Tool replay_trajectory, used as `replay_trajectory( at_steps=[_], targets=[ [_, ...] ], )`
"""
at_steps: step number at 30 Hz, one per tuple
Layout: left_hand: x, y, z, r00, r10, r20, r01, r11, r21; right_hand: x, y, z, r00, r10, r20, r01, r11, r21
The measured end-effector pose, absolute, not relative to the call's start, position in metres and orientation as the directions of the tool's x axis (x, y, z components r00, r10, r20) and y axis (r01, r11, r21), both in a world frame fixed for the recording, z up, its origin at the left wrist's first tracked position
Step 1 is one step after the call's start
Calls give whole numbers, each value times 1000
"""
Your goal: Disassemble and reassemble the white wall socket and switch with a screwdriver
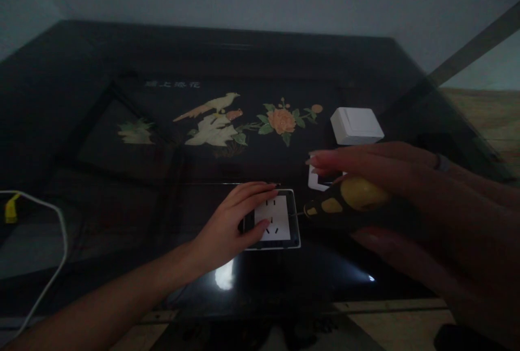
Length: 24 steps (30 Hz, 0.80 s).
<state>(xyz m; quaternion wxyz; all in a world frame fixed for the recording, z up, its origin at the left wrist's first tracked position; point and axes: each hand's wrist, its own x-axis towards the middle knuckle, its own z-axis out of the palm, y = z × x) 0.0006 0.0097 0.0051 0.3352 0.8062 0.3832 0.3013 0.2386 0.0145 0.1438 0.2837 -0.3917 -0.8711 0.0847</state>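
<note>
A white wall socket point(276, 222) in a dark frame lies flat on the black glossy table point(122, 177). My left hand point(231, 226) grips the socket's left side, fingers over its top edge and thumb on its face. My right hand point(390, 199) is closed around a black and yellow screwdriver point(349, 202), whose thin tip points left to the socket's right edge. A white frame piece point(316, 180) lies partly hidden under my right fingers.
A white switch block point(356, 125) sits on the table behind my right hand. The tabletop carries an inlaid bird and flower picture point(244, 121). A white cable point(52, 253) with a yellow tag hangs at the left edge. Wooden floor shows at the right.
</note>
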Motion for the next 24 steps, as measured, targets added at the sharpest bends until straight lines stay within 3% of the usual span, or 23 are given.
replay_trajectory(
  at_steps=[3,7,13,17,24],
  targets=[
    [1,9,5,519,818,248,418,-496,761,241,15,147,-623,682,383,553,731,-400],
    [0,9,2,499,812,301,406,-526,747,237,15,148,-612,628,480,501,778,-380],
    [0,9,1,504,812,295,399,-522,754,227,19,136,-589,620,518,536,779,-324],
    [0,10,3,512,811,283,396,-515,760,226,21,132,-581,671,460,602,735,-312],
    [0,12,3,521,801,294,390,-530,753,232,21,135,-657,662,360,544,747,-381]
  ],
)
